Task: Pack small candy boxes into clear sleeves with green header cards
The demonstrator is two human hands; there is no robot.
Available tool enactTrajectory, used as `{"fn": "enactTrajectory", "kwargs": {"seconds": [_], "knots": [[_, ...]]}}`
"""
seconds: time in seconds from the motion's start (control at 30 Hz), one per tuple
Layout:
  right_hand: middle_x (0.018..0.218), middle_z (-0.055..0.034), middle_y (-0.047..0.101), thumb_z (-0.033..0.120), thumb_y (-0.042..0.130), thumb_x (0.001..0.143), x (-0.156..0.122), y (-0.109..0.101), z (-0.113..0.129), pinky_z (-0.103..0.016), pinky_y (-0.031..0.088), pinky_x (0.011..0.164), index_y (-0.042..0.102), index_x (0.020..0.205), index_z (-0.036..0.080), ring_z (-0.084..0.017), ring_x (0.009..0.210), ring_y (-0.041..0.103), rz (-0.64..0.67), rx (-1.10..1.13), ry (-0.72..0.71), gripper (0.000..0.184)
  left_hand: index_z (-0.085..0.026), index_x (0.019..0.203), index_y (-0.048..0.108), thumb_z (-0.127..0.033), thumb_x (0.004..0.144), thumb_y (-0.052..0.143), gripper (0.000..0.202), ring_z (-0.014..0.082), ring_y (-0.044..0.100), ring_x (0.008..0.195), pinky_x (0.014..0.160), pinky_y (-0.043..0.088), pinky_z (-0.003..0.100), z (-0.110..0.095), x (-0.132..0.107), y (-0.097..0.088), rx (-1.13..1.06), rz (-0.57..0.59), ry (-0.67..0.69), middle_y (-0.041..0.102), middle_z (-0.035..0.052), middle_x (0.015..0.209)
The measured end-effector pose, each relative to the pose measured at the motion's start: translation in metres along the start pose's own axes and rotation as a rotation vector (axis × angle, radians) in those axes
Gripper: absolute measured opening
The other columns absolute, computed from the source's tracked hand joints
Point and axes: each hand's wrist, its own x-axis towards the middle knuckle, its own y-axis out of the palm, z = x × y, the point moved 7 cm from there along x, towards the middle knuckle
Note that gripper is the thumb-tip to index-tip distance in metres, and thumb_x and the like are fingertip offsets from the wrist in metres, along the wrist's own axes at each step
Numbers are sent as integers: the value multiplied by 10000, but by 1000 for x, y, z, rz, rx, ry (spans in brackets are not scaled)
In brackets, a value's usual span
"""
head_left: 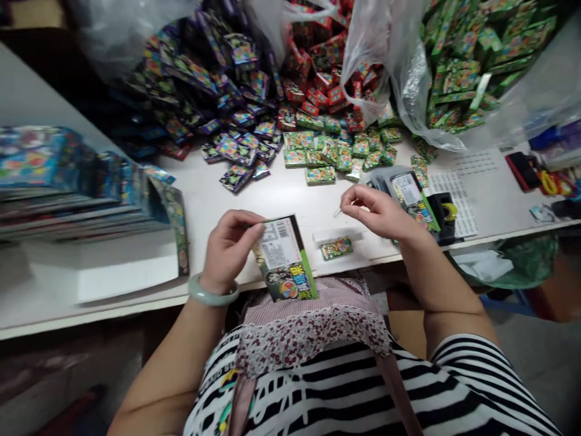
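My left hand (pixel 229 248) grips the upper left corner of a flat printed card pack (pixel 285 257), tilted at the table's front edge. A barcode and pale text panel show on it, above a green and black picture. To the right, above the white tabletop, my right hand (pixel 374 212) is closed in a pinch on a small, pale strip (pixel 337 213), too small to name surely. Between the hands a small green box (pixel 336 247) lies on the table, against a white strip. Similar printed packs (pixel 411 194) lie stacked beneath and beyond my right wrist.
Small purple boxes (pixel 236 151), red boxes (pixel 327 85) and green boxes (pixel 458 79) heap at the back, partly in clear bags. Packed blue boxes (pixel 40 157) stand in an open carton at left. A black tape dispenser (pixel 442 218) and sticker sheets (pixel 483 163) are at right.
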Motion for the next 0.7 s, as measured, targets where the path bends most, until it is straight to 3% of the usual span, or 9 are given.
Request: {"fn": "enactTrajectory", "kwargs": {"seconds": [0.1, 0.2, 0.4, 0.57, 0.7], "knots": [[906, -42, 614, 286, 528, 918, 31, 28, 68, -299, 413, 788, 569, 858, 179, -154, 838, 534, 252, -58, -217, 129, -199, 839, 630, -303, 824, 724, 141, 139, 623, 795, 725, 514, 274, -7, -1, 7, 24, 14, 15, 672, 19, 847], [889, -48, 615, 200, 544, 884, 64, 57, 96, -288, 377, 752, 581, 850, 159, -152, 812, 512, 452, -244, -199, 65, -201, 840, 621, -314, 847, 699, 137, 145, 616, 810, 752, 509, 290, -14, -3, 9, 23, 31, 42, 658, 22, 843], [779, -32, 615, 200, 575, 868, 92, 87, 97, -268, 322, 664, 612, 823, 147, -130, 709, 483, 704, -463, -46, 79, -208, 824, 617, -295, 875, 642, 104, 142, 585, 795, 740, 484, 299, -15, -3, 4, -15, 39, 71, 627, 13, 824], [687, -1, 563, 206, 636, 826, 95, 91, 88, -267, 338, 681, 613, 742, 165, -130, 705, 498, 635, -356, -28, 96, -214, 804, 618, -376, 882, 638, 181, 153, 567, 779, 734, 472, 319, -13, -3, 2, -53, 22, 18, 616, 18, 805], [652, 8, 529, 158, 679, 768, 97, 93, 81, -285, 366, 707, 588, 678, 174, -143, 718, 513, 565, -276, -21, 129, -220, 794, 606, -420, 803, 738, 239, 160, 575, 781, 737, 477, 331, -13, -2, 4, -65, 11, 4, 611, 16, 805]]}}
